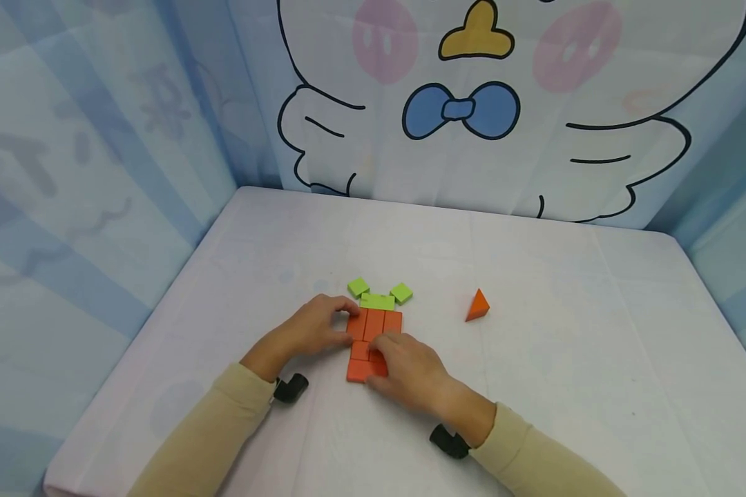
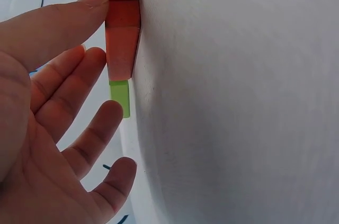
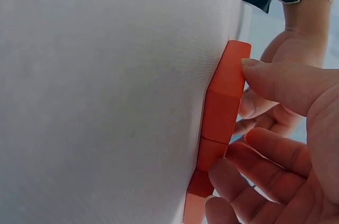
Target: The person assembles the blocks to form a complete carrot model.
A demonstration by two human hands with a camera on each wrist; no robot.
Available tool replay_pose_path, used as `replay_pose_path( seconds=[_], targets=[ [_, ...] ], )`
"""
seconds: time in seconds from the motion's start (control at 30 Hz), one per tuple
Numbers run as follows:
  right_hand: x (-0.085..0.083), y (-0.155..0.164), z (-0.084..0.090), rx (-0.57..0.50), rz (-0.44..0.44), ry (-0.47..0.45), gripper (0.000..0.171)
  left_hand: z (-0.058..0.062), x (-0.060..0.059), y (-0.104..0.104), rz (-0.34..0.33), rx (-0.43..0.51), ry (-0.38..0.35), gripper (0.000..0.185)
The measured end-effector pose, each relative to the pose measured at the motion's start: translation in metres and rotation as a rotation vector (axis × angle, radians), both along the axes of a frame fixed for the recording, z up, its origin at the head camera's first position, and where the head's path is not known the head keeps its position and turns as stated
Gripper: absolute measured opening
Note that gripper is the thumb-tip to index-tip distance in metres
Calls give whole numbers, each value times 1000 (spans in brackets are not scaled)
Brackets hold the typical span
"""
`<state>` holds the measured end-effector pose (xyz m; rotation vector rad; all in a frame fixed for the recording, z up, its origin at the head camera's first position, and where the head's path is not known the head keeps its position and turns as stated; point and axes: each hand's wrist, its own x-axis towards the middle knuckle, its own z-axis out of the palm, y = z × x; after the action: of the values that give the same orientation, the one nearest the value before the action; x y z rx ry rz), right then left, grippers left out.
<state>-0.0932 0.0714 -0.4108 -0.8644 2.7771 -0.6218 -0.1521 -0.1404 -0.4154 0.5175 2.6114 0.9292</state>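
Observation:
Flat orange-red blocks (image 1: 374,323) lie side by side on the white table, forming a column that narrows toward the person. Along the column's left side, my left hand (image 1: 313,326) touches the blocks with thumb and fingertips, its fingers spread. My right hand (image 1: 413,373) reaches over the lower right part and hides some of it; in the right wrist view its thumb rests on the nearest orange-red block (image 3: 226,78) and its loosely bent fingers touch the blocks farther along. A green block (image 1: 377,302) adjoins the far end, with two small green blocks (image 1: 358,288) at its corners.
An orange triangular block (image 1: 478,306) stands apart on the table, to the right of the column. White cloth covers the table (image 1: 572,331). Behind it hangs a curtain (image 1: 460,166) with a cartoon print, and blue-white curtains (image 1: 99,172) enclose the sides.

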Motion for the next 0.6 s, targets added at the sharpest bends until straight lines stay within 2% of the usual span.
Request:
replay_pose_path(
  seconds=[0.13, 0.27, 0.6],
  targets=[
    [-1, 1, 3, -4, -11, -6, 40, -1, 0, -1, 6, 6, -1, 39],
    [-6, 7, 11, -23, -62, -32, 41, -1, 0, 0, 11, 8, 4, 37],
    [-42, 63, 34, 40, -217, 6, 51, -3, -1, 1, 25, -1, 12, 32]
  ],
)
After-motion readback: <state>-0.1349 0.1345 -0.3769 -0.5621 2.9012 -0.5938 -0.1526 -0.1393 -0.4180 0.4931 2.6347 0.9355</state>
